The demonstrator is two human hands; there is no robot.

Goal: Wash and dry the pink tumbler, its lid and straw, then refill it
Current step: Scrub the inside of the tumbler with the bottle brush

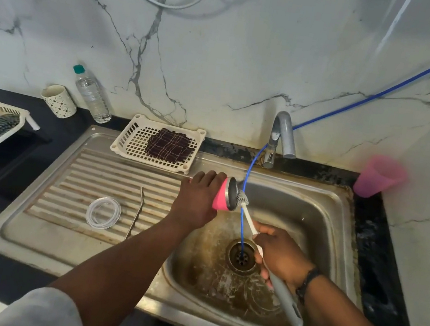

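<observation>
Right hand (282,254) gripped a bottle brush (271,259) (bristles at the rim); left hand (197,198) clasped the pink tumbler (221,195) sideways over the sink (327,209).

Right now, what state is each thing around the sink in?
Tumbler: held sideways over the basin, lid off.
Brush: bristles at the tumbler's mouth.
Left hand: gripping the tumbler.
Right hand: gripping the brush handle.
Lid: lying flat on the drainboard.
Straw: lying on the drainboard beside the lid.
Tap: no water seen running.
Water bottle: capped, upright.

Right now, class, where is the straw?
In the head view, the straw lies on the ribbed drainboard, left of the sink basin, just right of the clear lid.
</observation>
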